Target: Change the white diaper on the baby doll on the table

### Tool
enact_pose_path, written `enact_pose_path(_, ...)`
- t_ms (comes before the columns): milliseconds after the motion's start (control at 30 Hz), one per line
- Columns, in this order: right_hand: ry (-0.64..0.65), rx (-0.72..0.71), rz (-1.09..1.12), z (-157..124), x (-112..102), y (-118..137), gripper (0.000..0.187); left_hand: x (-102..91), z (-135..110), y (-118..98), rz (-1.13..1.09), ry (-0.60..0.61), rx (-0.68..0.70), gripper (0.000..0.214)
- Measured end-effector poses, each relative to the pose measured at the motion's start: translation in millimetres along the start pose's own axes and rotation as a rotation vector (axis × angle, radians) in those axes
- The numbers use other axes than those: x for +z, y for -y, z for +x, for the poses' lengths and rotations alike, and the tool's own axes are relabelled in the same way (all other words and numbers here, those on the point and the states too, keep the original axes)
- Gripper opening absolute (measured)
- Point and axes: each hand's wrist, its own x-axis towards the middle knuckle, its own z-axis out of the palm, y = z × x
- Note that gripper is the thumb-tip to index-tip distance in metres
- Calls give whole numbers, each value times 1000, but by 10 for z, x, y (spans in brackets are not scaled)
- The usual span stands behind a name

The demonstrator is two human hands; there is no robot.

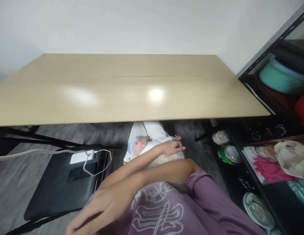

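Across my lap lies a small figure, a person or a doll, in a white top [155,143] and blue headwear [130,148]. Its face is blurred out, and its small hand [177,138] shows just beyond my fingers. My left hand [173,148] rests over its body with the fingers loosely stretched. My right arm crosses over my left forearm. Near the lower left, my right hand [100,207] lies flat against my left upper arm, its fingertips partly cut off by the frame edge. Neither hand grips anything that I can see.
A wooden table [132,65] stands in front of me. On a black folding chair [59,186] at left lie a white power bank [80,157], its cable and a dark phone [82,172]. A shelf rack at right carries a teal pot [280,76] and a pink cloth [269,168].
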Motion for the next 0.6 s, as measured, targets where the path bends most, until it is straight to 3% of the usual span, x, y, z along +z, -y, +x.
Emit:
enact_pose_path(167,122,125,-194,-34,-191,71,37,-63,-115,-92,56,-22,19,27)
enact_pose_path(233,60,58,-366,-269,-115,123,35,-153,-267,-145,81,-98,68,27)
enact_pose_path(333,-103,-37,-659,-886,102,274,32,-278,-652,-191,109,-246,161,30)
enact_pose_path(433,-396,61,-760,-1616,307,437,29,-291,-1138,-173,70,-330,146,32)
enact_pose_path(500,-740,200,-819,-2034,375,477,29,-234,-1429,-146,27,-348,115,30)
enact_pose_path(600,-1129,446,-909,-2469,373,408,30,-124,-1698,-126,8,-352,62,31)
